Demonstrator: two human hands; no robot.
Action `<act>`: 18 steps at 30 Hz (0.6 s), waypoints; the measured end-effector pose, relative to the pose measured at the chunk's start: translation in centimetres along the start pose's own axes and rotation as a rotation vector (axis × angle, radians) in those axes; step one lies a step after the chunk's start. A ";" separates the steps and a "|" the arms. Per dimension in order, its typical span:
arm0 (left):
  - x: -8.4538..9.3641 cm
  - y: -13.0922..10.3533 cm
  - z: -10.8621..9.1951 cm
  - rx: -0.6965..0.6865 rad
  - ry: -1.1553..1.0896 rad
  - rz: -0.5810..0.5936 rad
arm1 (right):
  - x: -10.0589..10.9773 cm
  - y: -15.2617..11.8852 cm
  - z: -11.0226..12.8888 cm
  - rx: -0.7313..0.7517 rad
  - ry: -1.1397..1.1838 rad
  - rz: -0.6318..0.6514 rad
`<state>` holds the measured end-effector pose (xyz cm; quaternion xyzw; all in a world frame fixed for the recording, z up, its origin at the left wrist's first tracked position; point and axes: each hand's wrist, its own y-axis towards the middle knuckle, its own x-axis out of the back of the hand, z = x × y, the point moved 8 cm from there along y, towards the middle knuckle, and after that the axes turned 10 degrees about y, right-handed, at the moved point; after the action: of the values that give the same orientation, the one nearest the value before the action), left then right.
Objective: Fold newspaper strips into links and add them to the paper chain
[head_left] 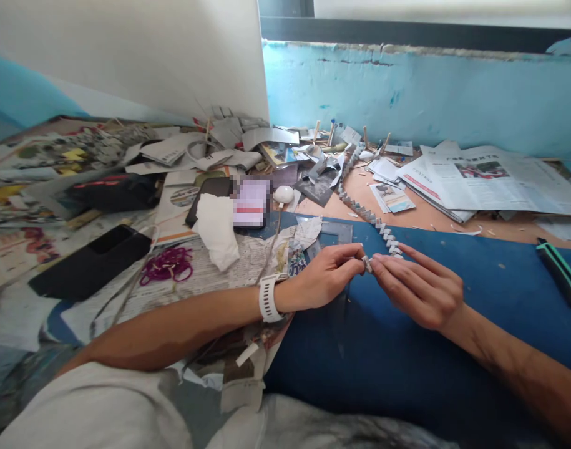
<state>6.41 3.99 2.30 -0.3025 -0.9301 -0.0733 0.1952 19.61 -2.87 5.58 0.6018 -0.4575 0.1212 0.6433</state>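
A long zigzag chain of folded paper strips [362,211] runs from the back of the table to my hands. My left hand [329,274], with a white watch on its wrist, pinches a small folded paper piece at the chain's near end between thumb and forefinger. From the other side, my right hand [419,287] holds that end with its fingertips. The chain passes behind its fingers, so the join is partly hidden. Beneath both hands lies a blue cutting mat [407,362].
At the far right is a black-and-green utility knife [562,274]. Newspapers [472,181] lie behind the mat. Paper scraps, a phone with a lit screen [250,202], a white tissue [216,231], purple cord [166,266] and a black case [91,262] crowd the left.
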 end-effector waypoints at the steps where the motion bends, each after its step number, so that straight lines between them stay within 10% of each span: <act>1: 0.2 -0.1 -0.4 -0.043 0.074 -0.029 | 0.1 0.0 0.0 -0.002 0.009 -0.020; 7: 0.6 -0.8 -1.8 -0.196 0.285 -0.133 | 0.1 0.0 0.5 0.021 0.064 -0.050; 18: 0.3 -0.5 -2.5 -0.299 0.345 0.044 | 0.9 0.5 0.6 0.023 0.115 -0.034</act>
<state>6.64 3.09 4.73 -0.3314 -0.8547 -0.2568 0.3060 19.51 -3.67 6.48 0.6087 -0.4083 0.1499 0.6635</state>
